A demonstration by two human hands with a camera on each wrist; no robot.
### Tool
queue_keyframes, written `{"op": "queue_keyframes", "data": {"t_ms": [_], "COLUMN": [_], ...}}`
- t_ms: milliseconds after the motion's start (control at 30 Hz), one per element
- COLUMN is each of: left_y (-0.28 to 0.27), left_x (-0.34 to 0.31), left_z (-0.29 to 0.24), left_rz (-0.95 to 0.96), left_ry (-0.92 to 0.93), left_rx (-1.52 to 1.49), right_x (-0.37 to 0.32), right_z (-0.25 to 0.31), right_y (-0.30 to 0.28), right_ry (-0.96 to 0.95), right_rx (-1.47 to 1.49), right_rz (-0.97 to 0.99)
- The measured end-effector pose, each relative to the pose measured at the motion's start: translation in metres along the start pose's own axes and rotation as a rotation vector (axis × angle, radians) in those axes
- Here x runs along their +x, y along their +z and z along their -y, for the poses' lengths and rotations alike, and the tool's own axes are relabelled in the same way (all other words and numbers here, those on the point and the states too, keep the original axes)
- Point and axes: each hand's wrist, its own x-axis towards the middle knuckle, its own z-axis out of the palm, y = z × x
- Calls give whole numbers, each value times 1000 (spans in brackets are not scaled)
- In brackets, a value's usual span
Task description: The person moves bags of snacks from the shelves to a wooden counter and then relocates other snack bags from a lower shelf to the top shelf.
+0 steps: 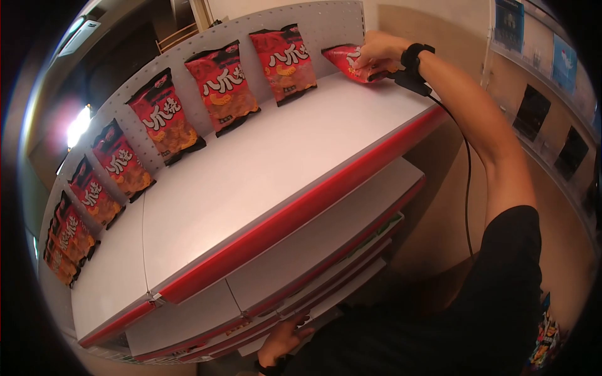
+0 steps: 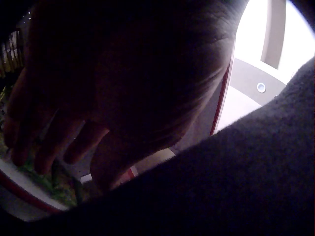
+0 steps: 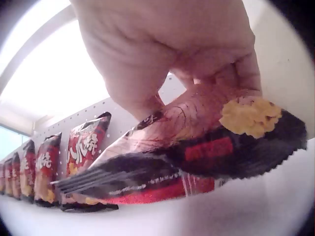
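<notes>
At the right end of the white top shelf point(image 1: 251, 163), the right hand point(image 1: 384, 53) grips a red snack bag point(image 1: 351, 61) by its upper part, thumb on one side and fingers on the other. The right wrist view shows the bag point(image 3: 197, 132) tilted under the right hand point(image 3: 172, 44), its dark crimped bottom edge toward the camera. Low beside the lower shelves, the left hand point(image 1: 283, 341) holds nothing visible; in the left wrist view the left hand point(image 2: 118, 83) is dark, its fingers loosely bent.
Several matching bags stand against the perforated back panel point(image 1: 326, 19), the nearest one point(image 1: 285, 64) left of the right hand. Red-edged lower shelves point(image 1: 332, 232) lie below. A wall point(image 1: 439, 37) closes the right side, and a black cable point(image 1: 469, 188) hangs from the right wrist.
</notes>
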Motion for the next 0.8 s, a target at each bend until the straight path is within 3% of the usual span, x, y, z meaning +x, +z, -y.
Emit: {"op": "queue_keyframes", "data": {"t_ms": [33,67,100,167,200,233,300,333,367,433,567,733,800], "left_y": [0,0,1,1,0,-1,-1,-2,-3,2,8,8,8], "left_x": [1,2,1,1,2,3,1,1,2,1,-1,1,5], "left_z": [1,0,-1,-5,-6,-8,-15,-18,-16,-9,3,2,5], "left_rz": [-13,-16,-22,-29,-19,-9,-13,-18,-24,-33,-42,-88,-79], "left_ry": [26,29,31,34,16,-2,-21,-42,-42,1,-5,16,16], "left_rx": [-10,-13,-5,3,9,16,5,-6,-3,-37,7,-4,8], "right_x": [11,28,36,42,40,41,52,56,63,75,74,87,65], "right_z": [-11,-30,-34,-34,-29,-22,-20,-21,-27,-36,-37,-54,-36], "right_y": [-2,-1,0,-2,-7,-2,8,12,17,25,24,21,14], "right_ry": [16,-50,-52,-176,-197,-199,-167,-158,-162,-184,-159,-273,-106], "right_rx": [53,309,307,417,90,90,-152,-70,-66,-52,-26,-67,-187], "right_rz": [-51,-45,-44,-240,-452,-455,-769,-597,-600,-354,-240,-269,-134]}}
